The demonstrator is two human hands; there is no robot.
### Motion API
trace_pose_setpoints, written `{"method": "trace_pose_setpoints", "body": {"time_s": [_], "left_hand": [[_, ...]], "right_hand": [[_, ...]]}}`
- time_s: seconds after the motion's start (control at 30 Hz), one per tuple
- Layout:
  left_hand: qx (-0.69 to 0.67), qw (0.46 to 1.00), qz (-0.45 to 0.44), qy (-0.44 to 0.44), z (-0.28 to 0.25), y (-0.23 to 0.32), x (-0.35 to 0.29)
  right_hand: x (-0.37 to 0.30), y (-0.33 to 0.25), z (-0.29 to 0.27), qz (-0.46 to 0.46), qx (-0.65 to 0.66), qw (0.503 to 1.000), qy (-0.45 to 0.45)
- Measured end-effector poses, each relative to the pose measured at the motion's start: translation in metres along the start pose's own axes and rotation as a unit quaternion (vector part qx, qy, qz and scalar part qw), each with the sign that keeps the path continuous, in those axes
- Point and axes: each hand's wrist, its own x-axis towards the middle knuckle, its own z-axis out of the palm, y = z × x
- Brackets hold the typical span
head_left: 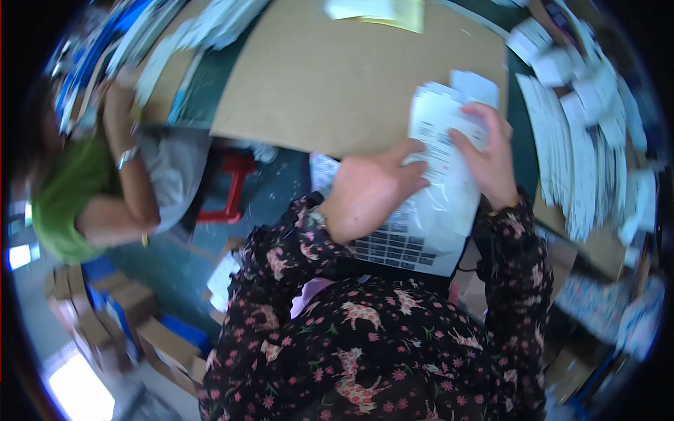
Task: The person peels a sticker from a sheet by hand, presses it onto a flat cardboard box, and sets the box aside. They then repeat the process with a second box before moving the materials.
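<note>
A stack of long white packets or sheets [439, 182] with small dark print lies in front of me, its surface glossy like clear plastic. My left hand [375, 186] is closed at the left edge, with thumb and fingertips on the stack. From the right, my right hand [489, 154] grips the upper part, thumb on the face and fingers curled over the far edge. Below the left hand shows a sheet with a grid of dark blocks [397, 249], partly covered. How many pieces the hands hold cannot be made out.
A brown board [309, 84] covers the table ahead, with white and yellow paper [386, 15] at its far edge. Rows of white envelopes [562, 151] and small white boxes [537, 49] stand right. A person in green [84, 189] works left, near a red stool [232, 189] and cardboard boxes [165, 344].
</note>
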Motion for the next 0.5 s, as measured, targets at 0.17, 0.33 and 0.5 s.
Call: {"method": "trace_pose_setpoints", "body": {"time_s": [0.17, 0.33, 0.5], "left_hand": [[0.008, 1.0, -0.029, 0.003, -0.002, 0.012, -0.031], [0.015, 0.998, -0.057, -0.016, 0.002, 0.021, -0.057], [0.011, 0.999, -0.043, -0.01, 0.009, 0.023, -0.058]], "right_hand": [[-0.018, -0.005, -0.009, 0.039, 0.002, 0.998, 0.055], [-0.061, -0.003, -0.021, 0.126, -0.018, 0.989, 0.074], [-0.079, 0.003, -0.034, 0.257, 0.139, 0.956, 0.024]]}}
